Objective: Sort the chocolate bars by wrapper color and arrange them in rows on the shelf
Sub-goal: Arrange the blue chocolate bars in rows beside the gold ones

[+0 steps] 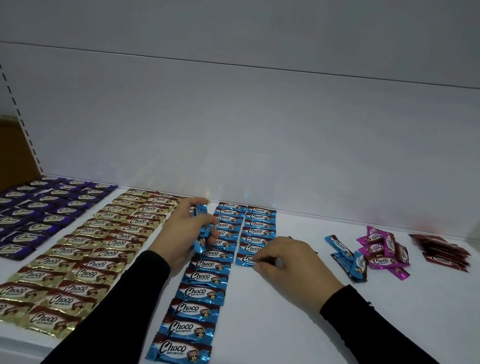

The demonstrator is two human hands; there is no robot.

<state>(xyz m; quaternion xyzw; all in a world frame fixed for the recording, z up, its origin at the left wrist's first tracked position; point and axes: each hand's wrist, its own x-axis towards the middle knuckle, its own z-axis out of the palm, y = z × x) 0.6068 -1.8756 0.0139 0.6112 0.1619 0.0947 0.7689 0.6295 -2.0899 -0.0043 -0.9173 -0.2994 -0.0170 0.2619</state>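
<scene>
My left hand grips a small stack of blue-wrapped bars above the far part of the long blue row. My right hand pinches the edge of the nearest bar in the shorter second blue row. Purple bars lie in rows at the far left of the white shelf. Gold bars fill two rows beside them.
Loose blue bars lie to the right of my right hand. Beyond them is a heap of pink bars, then a pile of red bars. The shelf's back wall rises behind all rows.
</scene>
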